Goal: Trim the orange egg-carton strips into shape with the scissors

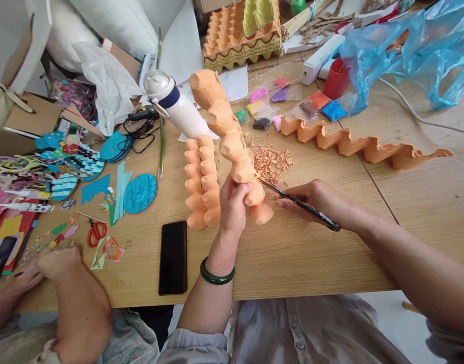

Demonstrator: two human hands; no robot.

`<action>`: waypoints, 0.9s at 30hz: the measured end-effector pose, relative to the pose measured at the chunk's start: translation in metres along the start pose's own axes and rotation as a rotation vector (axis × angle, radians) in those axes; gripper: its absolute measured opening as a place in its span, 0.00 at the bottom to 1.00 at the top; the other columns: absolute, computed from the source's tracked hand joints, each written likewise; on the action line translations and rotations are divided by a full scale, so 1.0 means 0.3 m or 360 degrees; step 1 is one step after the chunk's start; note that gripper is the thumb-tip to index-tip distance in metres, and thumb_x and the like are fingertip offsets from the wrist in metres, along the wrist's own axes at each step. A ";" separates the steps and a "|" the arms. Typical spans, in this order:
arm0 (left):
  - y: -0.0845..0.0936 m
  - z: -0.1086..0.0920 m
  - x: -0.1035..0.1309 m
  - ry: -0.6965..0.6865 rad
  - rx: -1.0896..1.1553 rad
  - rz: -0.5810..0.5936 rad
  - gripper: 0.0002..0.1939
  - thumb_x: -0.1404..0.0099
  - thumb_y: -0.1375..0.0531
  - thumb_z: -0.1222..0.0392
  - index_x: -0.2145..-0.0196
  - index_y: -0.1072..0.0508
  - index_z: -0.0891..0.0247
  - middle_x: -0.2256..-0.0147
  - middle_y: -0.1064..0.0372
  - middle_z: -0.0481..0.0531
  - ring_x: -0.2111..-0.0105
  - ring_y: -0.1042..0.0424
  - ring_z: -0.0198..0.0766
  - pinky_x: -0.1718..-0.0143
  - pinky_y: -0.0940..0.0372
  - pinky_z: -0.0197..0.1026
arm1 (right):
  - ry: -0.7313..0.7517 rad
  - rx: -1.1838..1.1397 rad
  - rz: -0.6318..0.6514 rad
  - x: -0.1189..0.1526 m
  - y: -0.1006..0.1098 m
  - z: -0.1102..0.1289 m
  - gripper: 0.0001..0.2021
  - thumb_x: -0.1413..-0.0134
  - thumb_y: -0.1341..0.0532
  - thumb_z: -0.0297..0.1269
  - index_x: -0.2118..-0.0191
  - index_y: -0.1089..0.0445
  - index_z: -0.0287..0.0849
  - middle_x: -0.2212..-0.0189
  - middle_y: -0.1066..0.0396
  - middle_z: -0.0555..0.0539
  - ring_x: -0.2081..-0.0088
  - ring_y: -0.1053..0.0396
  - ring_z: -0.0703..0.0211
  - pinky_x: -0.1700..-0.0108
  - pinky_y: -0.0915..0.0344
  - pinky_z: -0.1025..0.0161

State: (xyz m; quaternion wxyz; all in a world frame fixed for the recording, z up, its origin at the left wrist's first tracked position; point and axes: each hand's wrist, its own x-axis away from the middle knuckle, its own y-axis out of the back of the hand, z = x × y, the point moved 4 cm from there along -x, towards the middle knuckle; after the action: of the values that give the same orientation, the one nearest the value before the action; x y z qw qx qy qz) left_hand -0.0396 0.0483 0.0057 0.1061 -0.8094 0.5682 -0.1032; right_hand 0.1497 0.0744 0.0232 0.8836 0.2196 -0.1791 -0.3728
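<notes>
My left hand [234,205] grips an orange egg-carton strip [232,144] near its lower end, holding it raised and tilted over the table. In my right hand [311,199] are black-handled scissors [315,212], whose blades touch the strip's edge just right of my left fingers. Behind the strip lies a pile of orange scraps [273,163]. Two bumpy orange strips [202,182] rest side by side to the left of my left hand. A longer, wavy orange strip [353,144] stretches across the table at the right.
A black phone [173,258] lies left of my left forearm. Behind stand a white bottle [178,106], stacked egg trays [239,38] and a red cup [337,79]. A blue plastic bag [410,55] is back right. At left, another person's hands [53,263] work near red scissors [96,232].
</notes>
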 end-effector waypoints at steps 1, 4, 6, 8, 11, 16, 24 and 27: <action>0.001 0.000 -0.001 -0.0012 -0.0025 0.0034 0.05 0.42 0.33 0.65 0.67 0.21 0.56 0.66 0.24 0.47 0.58 0.27 0.42 0.54 0.33 0.42 | 0.0012 0.0029 -0.0006 0.002 -0.001 0.002 0.32 0.35 0.47 0.68 0.77 0.42 0.43 0.79 0.52 0.53 0.75 0.54 0.66 0.73 0.56 0.64; 0.004 0.002 -0.004 -0.0004 -0.0083 0.0137 0.07 0.41 0.31 0.62 0.62 0.19 0.56 0.62 0.21 0.48 0.53 0.26 0.45 0.48 0.33 0.45 | 0.0044 0.0083 -0.0037 0.009 -0.006 0.009 0.33 0.34 0.48 0.67 0.78 0.42 0.43 0.80 0.52 0.54 0.76 0.55 0.66 0.73 0.56 0.63; 0.005 0.002 -0.007 0.0026 -0.0088 0.0168 0.10 0.40 0.29 0.60 0.59 0.19 0.57 0.60 0.20 0.49 0.51 0.25 0.46 0.46 0.34 0.46 | 0.0059 0.0088 -0.0060 0.014 -0.011 0.011 0.33 0.34 0.48 0.67 0.78 0.42 0.43 0.80 0.53 0.54 0.75 0.55 0.66 0.74 0.57 0.63; 0.004 0.000 -0.009 0.0062 -0.0074 0.0185 0.12 0.41 0.28 0.59 0.58 0.19 0.58 0.58 0.19 0.50 0.50 0.24 0.46 0.45 0.34 0.46 | 0.0077 0.0075 -0.0077 0.017 -0.015 0.012 0.32 0.34 0.46 0.67 0.78 0.42 0.43 0.79 0.54 0.54 0.75 0.55 0.66 0.74 0.57 0.64; -0.003 -0.006 -0.012 0.0149 0.0016 0.0212 0.14 0.43 0.29 0.59 0.58 0.18 0.59 0.59 0.19 0.51 0.51 0.22 0.45 0.45 0.33 0.46 | 0.0118 0.0039 -0.0087 0.019 -0.015 0.019 0.32 0.34 0.45 0.66 0.78 0.44 0.43 0.79 0.55 0.55 0.75 0.56 0.67 0.74 0.57 0.64; -0.018 -0.018 -0.009 0.0490 0.0220 0.0228 0.17 0.44 0.33 0.59 0.55 0.19 0.59 0.62 0.19 0.51 0.60 0.21 0.42 0.58 0.27 0.42 | 0.0158 -0.0042 -0.0006 0.013 -0.009 0.029 0.31 0.32 0.45 0.64 0.78 0.45 0.45 0.81 0.54 0.55 0.77 0.55 0.67 0.75 0.57 0.64; -0.034 -0.049 0.005 0.1086 0.0606 0.0269 0.16 0.45 0.38 0.64 0.57 0.22 0.58 0.78 0.36 0.45 0.82 0.42 0.31 0.81 0.47 0.34 | 0.0511 0.0173 0.0013 -0.005 0.015 0.007 0.28 0.28 0.48 0.60 0.69 0.30 0.42 0.79 0.41 0.53 0.77 0.51 0.66 0.72 0.51 0.63; -0.025 -0.036 0.000 0.1091 0.0578 0.0285 0.16 0.43 0.37 0.62 0.55 0.23 0.58 0.80 0.42 0.44 0.83 0.45 0.32 0.80 0.48 0.36 | 0.0499 0.0503 -0.0121 -0.012 0.026 -0.011 0.28 0.28 0.50 0.61 0.63 0.25 0.43 0.75 0.30 0.47 0.76 0.44 0.62 0.70 0.52 0.60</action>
State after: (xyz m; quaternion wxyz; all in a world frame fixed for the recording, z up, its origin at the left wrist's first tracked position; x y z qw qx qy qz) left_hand -0.0361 0.0500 0.0183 0.0604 -0.6433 0.6116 -0.4565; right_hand 0.1535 0.0827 0.0240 0.8405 0.4172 -0.0875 -0.3344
